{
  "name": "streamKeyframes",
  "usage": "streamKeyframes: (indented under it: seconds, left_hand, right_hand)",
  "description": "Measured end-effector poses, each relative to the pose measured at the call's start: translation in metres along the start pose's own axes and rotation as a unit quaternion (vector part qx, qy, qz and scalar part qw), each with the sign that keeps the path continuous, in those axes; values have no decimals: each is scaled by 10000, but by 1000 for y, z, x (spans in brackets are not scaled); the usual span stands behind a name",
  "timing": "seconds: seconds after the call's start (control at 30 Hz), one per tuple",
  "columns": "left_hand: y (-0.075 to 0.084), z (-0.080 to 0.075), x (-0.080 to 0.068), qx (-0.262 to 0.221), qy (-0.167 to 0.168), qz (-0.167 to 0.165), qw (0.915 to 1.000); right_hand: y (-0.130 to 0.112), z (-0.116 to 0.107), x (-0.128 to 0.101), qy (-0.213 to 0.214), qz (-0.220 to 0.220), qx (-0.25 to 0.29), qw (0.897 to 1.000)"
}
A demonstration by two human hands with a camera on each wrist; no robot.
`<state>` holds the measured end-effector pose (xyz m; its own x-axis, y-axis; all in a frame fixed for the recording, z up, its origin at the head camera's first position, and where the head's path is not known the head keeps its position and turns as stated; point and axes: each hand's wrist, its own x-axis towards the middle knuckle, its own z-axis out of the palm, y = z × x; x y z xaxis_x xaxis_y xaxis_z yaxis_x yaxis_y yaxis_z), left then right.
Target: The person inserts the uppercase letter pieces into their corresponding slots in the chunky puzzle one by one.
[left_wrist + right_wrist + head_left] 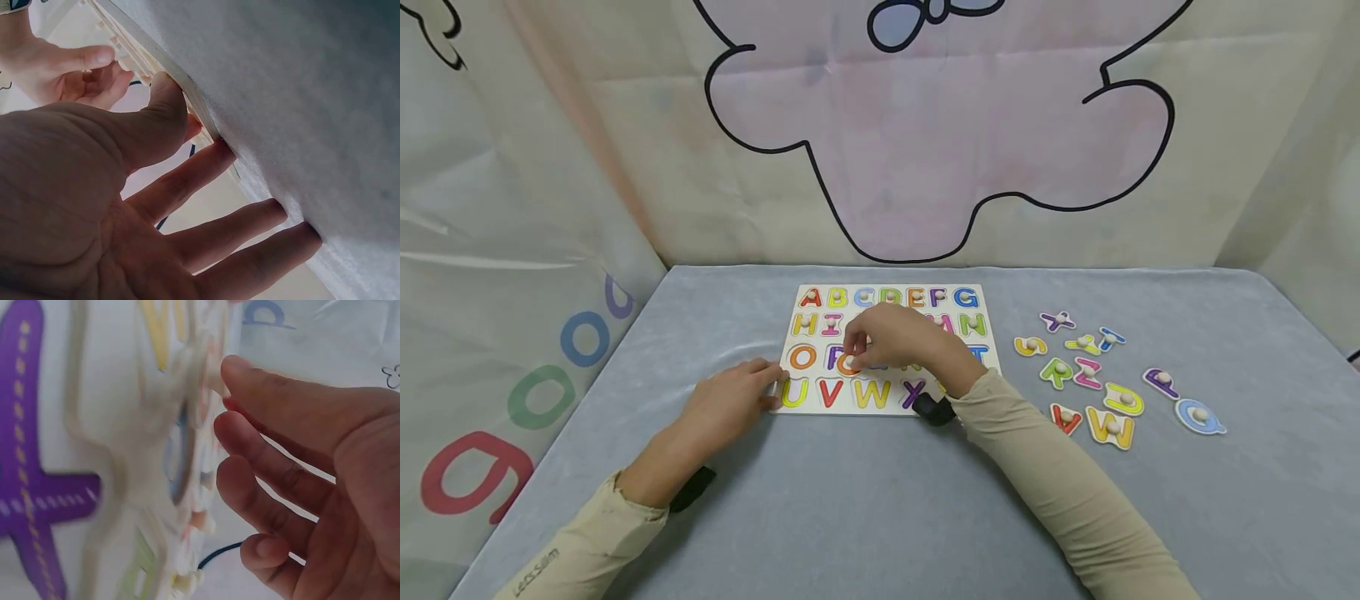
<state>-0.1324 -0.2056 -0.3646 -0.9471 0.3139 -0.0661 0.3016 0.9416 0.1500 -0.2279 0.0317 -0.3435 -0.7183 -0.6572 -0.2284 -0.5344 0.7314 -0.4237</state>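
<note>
Left hand (737,400): fingers straight, thumb pressing the alphabet board's (887,404) left front corner.
Right hand (895,337): pinches an orange letter's (848,363) knob.

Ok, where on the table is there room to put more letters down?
The grey table is bare in front of the puzzle board, between the two sleeves, and on the far left beyond the left hand. It is crowded to the right, where the loose letters lie scattered. The right hand covers the board's middle.
</note>
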Motion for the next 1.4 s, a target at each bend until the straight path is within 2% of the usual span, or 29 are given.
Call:
streamKeyframes:
  seconds: [0.33,0.47,0.7,0.97,1.13,1.4]
  left_hand:
    - [0,1,0,-12,-9,-25,10000]
    - [0,-1,3,-15,79,16,10000]
    - [-1,-4,2,99,-25,-33,9999]
    - [-6,-3,-2,32,-18,21,10000]
    - [-5,-3,-3,20,-68,-12,10000]
    - [-5,-3,-2,-5,102,157,9998]
  right_hand:
    - [-1,5,5,46,-23,-326,9995]
    - [0,-1,4,-26,-11,-149,9999]
    - [1,-14,1,404,25,150,9991]
    - [-9,3,9,37,-1,-92,10000]
    - [-12,7,9,64,-36,-193,9998]
    - [-24,2,23,273,-147,-416,9987]
